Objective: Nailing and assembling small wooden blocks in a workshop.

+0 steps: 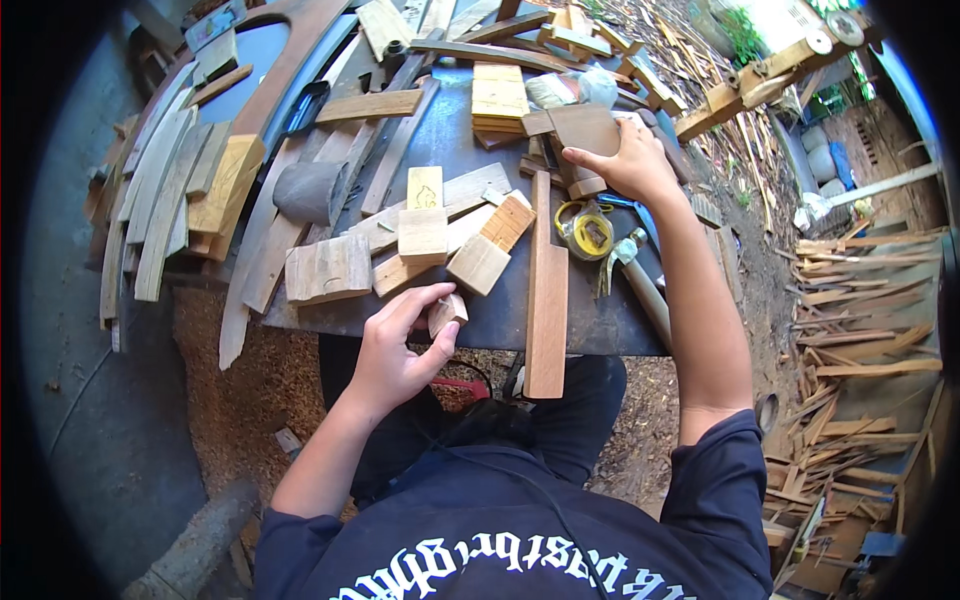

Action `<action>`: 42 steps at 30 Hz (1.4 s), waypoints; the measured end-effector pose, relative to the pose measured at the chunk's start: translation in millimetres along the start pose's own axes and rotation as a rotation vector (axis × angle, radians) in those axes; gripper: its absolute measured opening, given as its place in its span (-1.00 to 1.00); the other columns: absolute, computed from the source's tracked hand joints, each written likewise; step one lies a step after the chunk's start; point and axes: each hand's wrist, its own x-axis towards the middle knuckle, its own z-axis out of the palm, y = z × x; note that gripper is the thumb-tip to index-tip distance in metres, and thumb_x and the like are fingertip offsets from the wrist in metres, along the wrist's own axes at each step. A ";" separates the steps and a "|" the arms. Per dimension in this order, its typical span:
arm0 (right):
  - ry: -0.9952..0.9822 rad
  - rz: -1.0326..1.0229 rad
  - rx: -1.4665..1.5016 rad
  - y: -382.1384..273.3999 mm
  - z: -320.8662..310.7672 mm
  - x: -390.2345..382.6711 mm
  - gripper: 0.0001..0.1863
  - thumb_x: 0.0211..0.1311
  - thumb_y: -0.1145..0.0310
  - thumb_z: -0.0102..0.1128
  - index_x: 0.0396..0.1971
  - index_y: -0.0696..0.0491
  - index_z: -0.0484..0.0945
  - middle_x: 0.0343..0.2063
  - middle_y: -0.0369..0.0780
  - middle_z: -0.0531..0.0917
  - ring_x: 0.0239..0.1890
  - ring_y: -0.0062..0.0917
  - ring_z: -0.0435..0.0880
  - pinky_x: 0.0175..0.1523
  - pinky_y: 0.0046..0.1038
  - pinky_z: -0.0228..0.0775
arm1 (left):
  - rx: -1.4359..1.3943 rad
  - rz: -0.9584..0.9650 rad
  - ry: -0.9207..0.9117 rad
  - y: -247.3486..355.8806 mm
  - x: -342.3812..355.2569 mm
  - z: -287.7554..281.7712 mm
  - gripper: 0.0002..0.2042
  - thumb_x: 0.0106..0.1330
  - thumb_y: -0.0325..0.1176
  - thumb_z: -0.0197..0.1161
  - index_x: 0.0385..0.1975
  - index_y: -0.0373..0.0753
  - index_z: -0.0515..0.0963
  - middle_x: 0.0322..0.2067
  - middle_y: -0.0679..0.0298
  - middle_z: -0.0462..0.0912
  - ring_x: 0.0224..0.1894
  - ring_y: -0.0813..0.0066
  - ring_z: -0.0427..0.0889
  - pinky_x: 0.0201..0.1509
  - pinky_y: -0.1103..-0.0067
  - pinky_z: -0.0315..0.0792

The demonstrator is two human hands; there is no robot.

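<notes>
Near the table's front edge, my left hand pinches a small wooden block between thumb and fingers. My right hand reaches to the far right and grips a flat brown wooden block, thumb on its near side. Just beyond the left hand lie a pale square block, a tilted block and a rough grey-brown block. A long notched wooden piece lies between my hands, its near end jutting over the edge.
A yellow tape roll and a hammer lie under my right forearm. A stack of yellowish blocks stands farther back. Long boards crowd the left side. Wood scraps cover the ground at right.
</notes>
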 end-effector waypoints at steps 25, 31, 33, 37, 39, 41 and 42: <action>0.104 0.196 1.757 14.4 -6.7 -68.2 -0.55 0.45 0.33 0.36 0.20 0.23 0.50 0.02 -0.16 0.71 0.00 -0.50 0.75 0.11 -0.46 0.61 | -0.024 -0.049 0.018 1.5 3.1 4.1 -0.65 0.41 -0.44 0.34 0.14 -0.45 0.59 -0.07 0.08 0.70 -0.06 0.47 0.72 -0.05 0.53 0.71; -0.020 0.065 2.252 11.5 -5.3 -140.9 -0.62 0.50 0.36 0.21 0.24 0.10 0.50 0.08 -0.19 0.72 0.13 -0.36 0.73 0.33 -0.24 0.54 | -0.007 -0.093 0.078 0.0 2.2 9.3 -0.64 0.37 -0.40 0.39 0.10 -0.42 0.61 -0.11 0.07 0.73 -0.11 0.43 0.76 -0.08 0.53 0.70; -0.053 0.001 2.251 15.8 4.3 -153.9 -0.62 0.47 0.40 0.23 0.22 0.12 0.51 0.07 -0.18 0.72 0.13 -0.35 0.74 0.31 -0.23 0.57 | -0.001 -0.094 0.073 -1.0 4.1 9.8 -0.64 0.37 -0.40 0.38 0.11 -0.43 0.61 -0.11 0.07 0.73 -0.11 0.44 0.76 -0.08 0.53 0.70; -0.105 0.031 2.175 2.4 3.8 -179.1 -0.53 0.33 0.60 0.32 0.20 0.05 0.49 0.03 -0.18 0.70 0.05 -0.36 0.76 0.18 -0.20 0.68 | -0.012 -0.117 0.079 -4.6 1.6 8.5 -0.63 0.39 -0.39 0.38 0.12 -0.43 0.61 -0.13 0.08 0.72 -0.12 0.47 0.74 -0.08 0.53 0.69; -0.124 0.019 2.197 -3.4 4.4 -187.0 -0.47 0.26 0.67 0.34 0.21 0.07 0.46 0.05 -0.16 0.67 0.09 -0.37 0.74 0.15 -0.18 0.71 | 0.002 -0.128 0.082 -2.2 1.7 9.4 -0.63 0.39 -0.38 0.38 0.12 -0.44 0.60 -0.13 0.09 0.72 -0.12 0.48 0.74 -0.08 0.53 0.69; -0.055 -0.008 2.155 -7.9 7.0 -196.1 -0.39 0.22 0.71 0.36 0.26 0.07 0.41 0.07 -0.17 0.63 0.13 -0.37 0.71 0.15 -0.14 0.71 | 0.008 -0.114 0.089 -2.6 1.3 10.7 -0.63 0.38 -0.38 0.39 0.12 -0.43 0.61 -0.12 0.08 0.73 -0.12 0.47 0.74 -0.08 0.53 0.69; -0.099 0.004 2.171 -9.8 0.8 -200.3 -0.31 0.18 0.73 0.39 0.30 0.07 0.35 0.08 -0.20 0.60 0.15 -0.40 0.69 0.19 -0.21 0.68 | 0.011 -0.117 0.092 -1.9 1.8 11.3 -0.63 0.38 -0.38 0.39 0.12 -0.43 0.61 -0.12 0.08 0.73 -0.12 0.47 0.74 -0.08 0.53 0.69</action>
